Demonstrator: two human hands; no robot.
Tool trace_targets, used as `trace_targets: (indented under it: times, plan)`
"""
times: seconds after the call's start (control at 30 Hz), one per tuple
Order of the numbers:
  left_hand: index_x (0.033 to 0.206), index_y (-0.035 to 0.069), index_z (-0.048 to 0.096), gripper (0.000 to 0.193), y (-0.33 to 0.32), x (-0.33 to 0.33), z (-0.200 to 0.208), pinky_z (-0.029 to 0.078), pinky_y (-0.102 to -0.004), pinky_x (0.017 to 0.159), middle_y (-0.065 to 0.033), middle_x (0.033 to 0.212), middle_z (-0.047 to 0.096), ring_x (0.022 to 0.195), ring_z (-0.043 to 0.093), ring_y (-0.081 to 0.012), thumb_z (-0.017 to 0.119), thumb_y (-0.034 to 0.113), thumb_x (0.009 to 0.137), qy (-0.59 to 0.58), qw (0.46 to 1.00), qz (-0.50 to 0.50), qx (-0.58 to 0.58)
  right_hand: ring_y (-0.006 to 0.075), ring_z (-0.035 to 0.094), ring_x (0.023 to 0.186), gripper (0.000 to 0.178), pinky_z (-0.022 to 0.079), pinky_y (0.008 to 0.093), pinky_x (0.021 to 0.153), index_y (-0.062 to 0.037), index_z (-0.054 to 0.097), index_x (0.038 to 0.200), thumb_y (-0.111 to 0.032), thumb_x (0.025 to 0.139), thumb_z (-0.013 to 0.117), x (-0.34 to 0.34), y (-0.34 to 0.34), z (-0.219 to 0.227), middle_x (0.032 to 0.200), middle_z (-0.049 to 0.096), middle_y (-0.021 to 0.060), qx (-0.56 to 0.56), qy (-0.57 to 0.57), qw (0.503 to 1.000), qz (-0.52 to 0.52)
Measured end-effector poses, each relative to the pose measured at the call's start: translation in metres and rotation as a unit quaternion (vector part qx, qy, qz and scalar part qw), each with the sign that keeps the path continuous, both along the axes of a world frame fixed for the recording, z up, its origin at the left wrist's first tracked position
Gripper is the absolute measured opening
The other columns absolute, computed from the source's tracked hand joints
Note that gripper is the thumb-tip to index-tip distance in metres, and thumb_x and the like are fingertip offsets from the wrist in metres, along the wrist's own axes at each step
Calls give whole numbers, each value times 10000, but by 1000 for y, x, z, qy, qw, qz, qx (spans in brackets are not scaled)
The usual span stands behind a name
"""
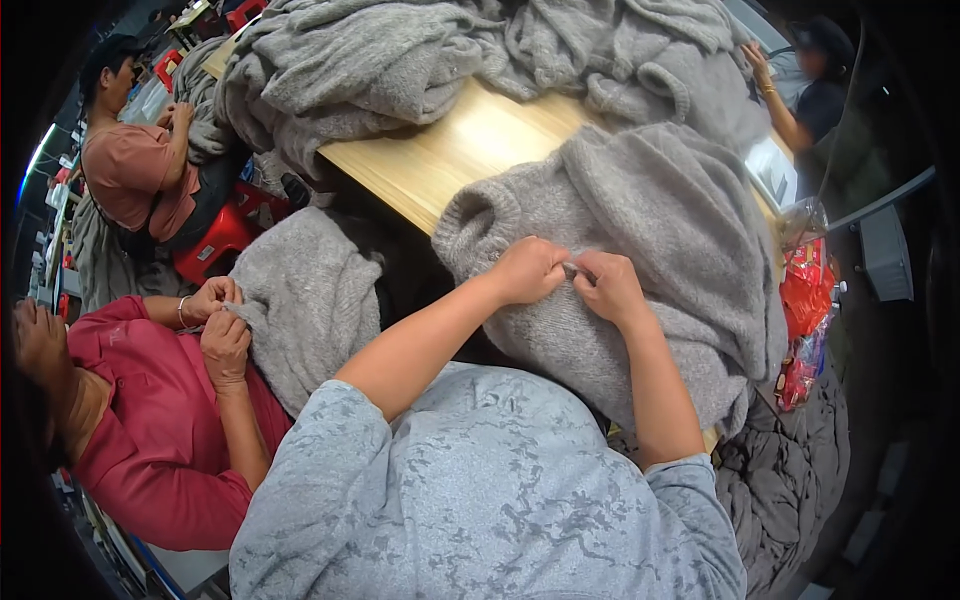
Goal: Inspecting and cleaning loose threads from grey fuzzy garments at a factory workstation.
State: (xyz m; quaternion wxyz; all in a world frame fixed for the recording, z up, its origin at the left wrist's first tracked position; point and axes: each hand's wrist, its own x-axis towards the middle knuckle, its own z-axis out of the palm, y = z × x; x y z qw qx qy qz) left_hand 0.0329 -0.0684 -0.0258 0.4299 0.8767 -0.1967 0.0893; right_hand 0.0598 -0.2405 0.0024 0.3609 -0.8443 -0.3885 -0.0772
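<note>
A thick grey knitted sweater [665,215] lies bunched over the near edge of the table and hangs down in front of me. Its ribbed, tube-like opening [478,222] points to the left. My left hand [530,270] is closed in a pinch on the knit below that opening. Just to its right, my right hand [607,287] pinches the same fabric with thumb and forefinger. A small ridge of cloth stands up between the fingertips. Whether anything tiny, such as a thread or needle, is in the fingers cannot be made out.
Heaps of grey knitwear [350,75] cover the far side of the wooden table [480,135]. At left, a person in red [165,430] handles another grey knit [310,290]. Red plastic bags [808,300] hang at the right edge, above a dark cloth pile [790,480].
</note>
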Motion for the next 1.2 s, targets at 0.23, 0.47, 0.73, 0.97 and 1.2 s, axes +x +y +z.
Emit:
trace_targets:
  times: [0.23,0.47,0.73,0.97,1.2]
  plan:
    - [867,26,639,152,12,-2,8,447,-296,593,-109,657,603,596,561,-148,563,97,756,162,983,-58,-57,25,396,531,85,303,215,492,-38,600,643,-63,718,566,19,-4,7,573,497,-58,74,531,844,-21]
    - [869,28,661,185,18,3,17,475,-309,663,-143,740,642,694,625,-212,620,144,730,185,979,-36,-83,75,404,485,157,328,284,448,9,565,607,-111,708,568,19,7,22,491,465,22,-108,379,919,4]
    - [929,7,630,176,20,7,11,441,-245,650,-38,753,646,702,550,-67,640,123,798,184,975,-62,-104,279,554,674,177,426,382,616,-5,595,835,-147,732,613,-4,19,78,731,581,145,-213,118,969,-48]
    - [879,11,616,169,11,10,3,469,-360,659,-186,832,638,739,624,-297,593,136,768,459,755,-71,-463,279,540,866,319,411,369,737,-33,570,985,-225,744,652,-102,19,247,920,571,104,-127,-215,960,130]
    - [877,5,625,185,12,-2,16,470,-335,693,-160,813,648,761,635,-265,633,156,771,120,992,-15,36,253,509,898,344,398,366,786,-32,573,1003,-256,750,640,-154,79,288,962,553,83,-26,-487,856,173]
